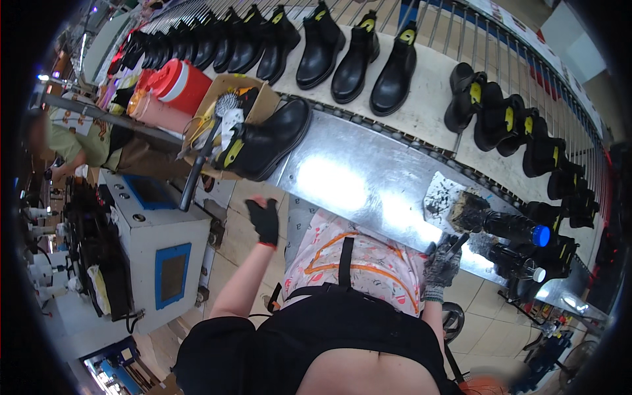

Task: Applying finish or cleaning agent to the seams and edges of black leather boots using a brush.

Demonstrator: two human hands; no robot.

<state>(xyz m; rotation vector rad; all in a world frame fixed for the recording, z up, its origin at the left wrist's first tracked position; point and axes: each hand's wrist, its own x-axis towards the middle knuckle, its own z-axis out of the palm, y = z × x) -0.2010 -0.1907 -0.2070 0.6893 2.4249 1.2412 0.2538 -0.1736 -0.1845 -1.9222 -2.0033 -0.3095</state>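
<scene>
A row of black boots (316, 46) with yellow tabs runs along the pale shelf (428, 105) from eleven to one o'clock, and more boots (520, 131) cluster at two o'clock beside the metal rails (526, 59). At ten o'clock a red and white jug (178, 82) stands by a cardboard box (253, 99), with a seated person (72, 145) further out at nine. A white machine with blue panels (158, 257) sits at eight o'clock on the tiled floor (243, 230).
</scene>
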